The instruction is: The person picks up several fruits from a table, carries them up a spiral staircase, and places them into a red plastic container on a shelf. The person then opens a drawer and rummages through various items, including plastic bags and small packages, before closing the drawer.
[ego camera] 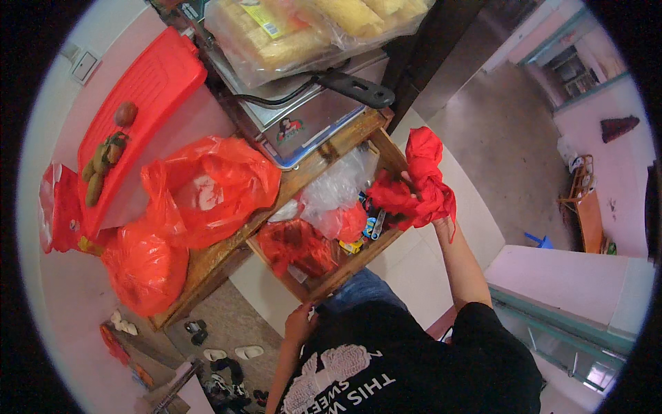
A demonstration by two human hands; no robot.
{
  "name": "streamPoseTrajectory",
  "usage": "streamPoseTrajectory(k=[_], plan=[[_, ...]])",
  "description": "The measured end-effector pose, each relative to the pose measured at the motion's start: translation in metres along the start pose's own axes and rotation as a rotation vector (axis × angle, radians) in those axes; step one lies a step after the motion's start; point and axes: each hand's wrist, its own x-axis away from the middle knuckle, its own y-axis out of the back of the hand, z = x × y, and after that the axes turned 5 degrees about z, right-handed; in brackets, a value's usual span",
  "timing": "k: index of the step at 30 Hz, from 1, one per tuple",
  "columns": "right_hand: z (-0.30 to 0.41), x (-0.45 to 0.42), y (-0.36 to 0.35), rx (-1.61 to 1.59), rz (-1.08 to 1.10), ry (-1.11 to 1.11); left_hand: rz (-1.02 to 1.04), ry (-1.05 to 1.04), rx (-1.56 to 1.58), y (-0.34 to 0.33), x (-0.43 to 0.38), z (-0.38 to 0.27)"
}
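My right hand point(408, 186) is partly hidden in a bunched, knotted red cloth point(426, 181), which it holds over the right end of an open wooden drawer point(357, 266). My left hand point(301, 322) is at the drawer's near left corner with its fingers curled; whether it grips the wood does not show. Inside the drawer lie clear plastic bags point(333, 189), crumpled red plastic bags point(297, 246), a small yellow box point(351, 245), a blue packet point(369, 226) and a slim metal item point(379, 224).
On the wooden table point(248, 227) stand an open red plastic bag point(212, 191), a filled red bag point(147, 264) and a flat metal-topped appliance point(310, 124) under packs of yellow food point(289, 36) and a black handle point(357, 89). Vegetables point(101, 165) lie on a red-lidded bin point(150, 103). Shoes point(249, 353) are on the floor.
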Motion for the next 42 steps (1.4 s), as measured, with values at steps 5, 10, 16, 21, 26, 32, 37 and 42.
streamPoseTrajectory(k=[5,10,16,21,26,32,37,42], plan=[[-0.011,0.01,0.015,0.59,-0.13,0.209,-0.057,-0.045,0.059,0.004,0.006,-0.005],[0.029,0.007,0.035,-0.32,-0.064,0.153,-0.124,-0.072,0.124,0.016,-0.004,-0.008],[0.094,-0.003,-0.048,0.074,-0.062,0.24,-0.151,-0.025,0.113,0.008,0.001,0.0],[0.045,-0.02,-0.063,0.42,-0.444,0.457,-0.041,0.036,0.1,-0.008,0.018,0.017],[-0.114,0.016,0.062,1.006,-0.843,0.08,0.001,0.185,0.106,-0.027,0.018,0.046],[-0.168,0.098,0.041,1.317,-0.662,-0.002,0.016,0.451,0.452,-0.054,0.011,0.082],[-0.165,0.119,0.052,0.69,-1.053,-0.505,-0.029,0.577,1.153,-0.055,-0.021,0.056],[-0.136,0.082,0.041,0.471,-1.105,-0.5,-0.147,0.332,1.038,-0.088,-0.049,0.086]])
